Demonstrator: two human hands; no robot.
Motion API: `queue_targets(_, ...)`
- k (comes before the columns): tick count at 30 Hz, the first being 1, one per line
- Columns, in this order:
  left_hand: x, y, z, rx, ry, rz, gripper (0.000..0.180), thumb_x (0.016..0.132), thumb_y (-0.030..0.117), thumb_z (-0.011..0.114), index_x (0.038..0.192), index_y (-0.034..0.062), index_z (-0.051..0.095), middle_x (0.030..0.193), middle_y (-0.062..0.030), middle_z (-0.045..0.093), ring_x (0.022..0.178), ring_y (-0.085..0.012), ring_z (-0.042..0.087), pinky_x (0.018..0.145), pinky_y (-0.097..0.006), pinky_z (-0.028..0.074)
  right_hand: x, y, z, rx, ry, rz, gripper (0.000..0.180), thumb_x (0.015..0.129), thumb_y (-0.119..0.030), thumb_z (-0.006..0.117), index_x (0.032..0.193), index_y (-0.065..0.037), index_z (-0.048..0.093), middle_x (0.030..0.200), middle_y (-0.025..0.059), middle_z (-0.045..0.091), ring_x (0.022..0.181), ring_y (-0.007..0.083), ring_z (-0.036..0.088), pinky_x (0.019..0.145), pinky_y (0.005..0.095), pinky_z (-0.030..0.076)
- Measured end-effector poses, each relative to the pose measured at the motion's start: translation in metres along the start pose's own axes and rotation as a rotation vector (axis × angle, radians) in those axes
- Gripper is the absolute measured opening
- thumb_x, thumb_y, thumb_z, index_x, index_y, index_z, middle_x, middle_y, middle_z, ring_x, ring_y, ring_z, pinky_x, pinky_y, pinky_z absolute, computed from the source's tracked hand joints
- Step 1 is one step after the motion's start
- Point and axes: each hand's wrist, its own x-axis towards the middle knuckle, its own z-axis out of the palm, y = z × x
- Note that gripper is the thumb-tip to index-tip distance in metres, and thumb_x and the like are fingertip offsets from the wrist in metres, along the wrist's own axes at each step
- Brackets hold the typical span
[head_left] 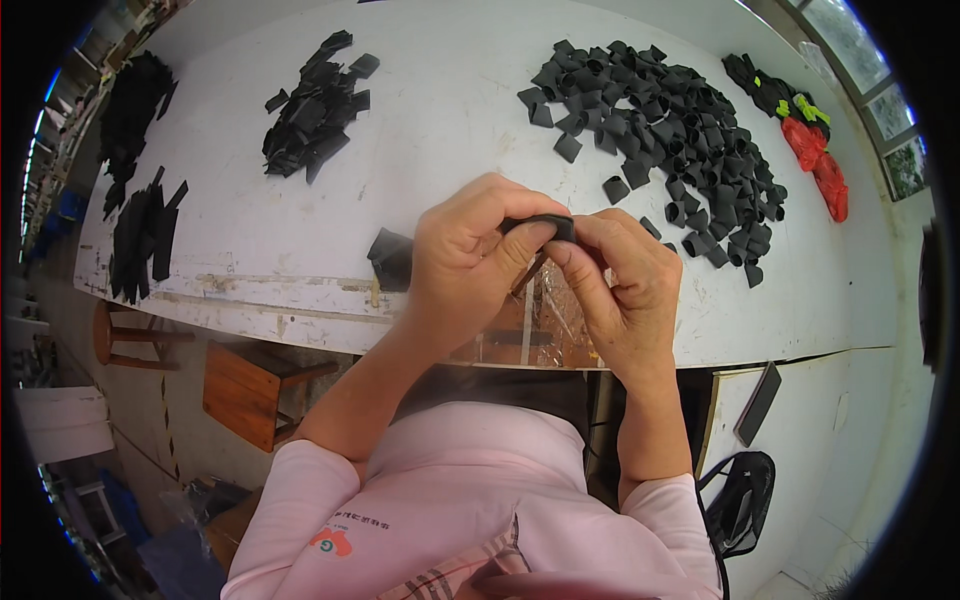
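The left hand (465, 262) and right hand (622, 280) both pinch one small black folded fabric strip (540, 224) between them, above the white surface (440, 120).

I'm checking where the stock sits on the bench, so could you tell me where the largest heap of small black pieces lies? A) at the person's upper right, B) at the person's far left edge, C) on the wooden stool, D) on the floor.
A: the biggest heap of small black pieces spreads over the white table up and to the right of both hands.
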Motion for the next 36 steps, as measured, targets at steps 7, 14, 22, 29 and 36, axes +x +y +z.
queue_targets(7, 0.005, 0.017, -0.002, 0.559, -0.053, 0.294, 0.015, 0.068, -0.005, 0.063, 0.081, 0.0006, 0.061, 0.073, -0.0088, 0.055, 0.063, -0.0197, 0.053, 0.054, -0.025, 0.042, 0.0, 0.021, 0.003, 0.232, -0.021, 0.029, 0.006, 0.074, -0.002, 0.06, 0.08, -0.001, 0.061, 0.062, 0.005, 0.054, 0.055, 0.0135, 0.055, 0.047, 0.0243, 0.041)
queue_targets(14, -0.003, -0.007, -0.013, 0.075, -0.03, -0.019, 0.011, 0.073, -0.005, 0.062, 0.083, -0.0018, 0.061, 0.075, -0.0054, 0.056, 0.068, -0.0112, 0.053, 0.059, -0.022, 0.042, 0.002, 0.008, 0.007, -0.013, 0.002, -0.049, 0.006, 0.072, -0.003, 0.063, 0.077, -0.002, 0.06, 0.06, 0.0059, 0.051, 0.052, 0.019, 0.051, 0.046, 0.0282, 0.04)
queue_targets(22, -0.005, -0.009, -0.009, -0.073, -0.02, -0.069, 0.008, 0.076, -0.006, 0.058, 0.082, -0.0023, 0.062, 0.077, -0.0044, 0.056, 0.069, -0.0073, 0.052, 0.058, -0.02, 0.04, 0.0, 0.005, 0.004, -0.127, 0.01, -0.1, 0.008, 0.071, -0.001, 0.062, 0.077, -0.002, 0.059, 0.059, 0.0059, 0.049, 0.051, 0.0203, 0.049, 0.044, 0.0305, 0.037)
queue_targets(29, -0.023, -0.017, -0.002, 0.133, 0.066, -0.201, 0.003, 0.076, 0.003, 0.06, 0.076, 0.0013, 0.058, 0.063, -0.0054, 0.056, 0.052, -0.0097, 0.051, 0.048, -0.022, 0.039, -0.007, 0.015, 0.011, -0.149, 0.094, -0.106, 0.007, 0.071, 0.0, 0.063, 0.077, -0.001, 0.058, 0.058, 0.0071, 0.047, 0.049, 0.0181, 0.045, 0.044, 0.0268, 0.035)
queue_targets(36, -0.061, -0.06, -0.071, 0.849, 0.503, -0.219, 0.012, 0.078, 0.007, 0.059, 0.087, -0.0017, 0.057, 0.071, -0.0068, 0.056, 0.06, -0.0124, 0.05, 0.054, -0.024, 0.042, 0.032, 0.037, -0.015, 0.509, 0.228, 0.382, 0.023, 0.084, -0.019, 0.055, 0.085, 0.003, 0.06, 0.067, 0.002, 0.055, 0.053, 0.0061, 0.042, 0.047, 0.0185, 0.032)
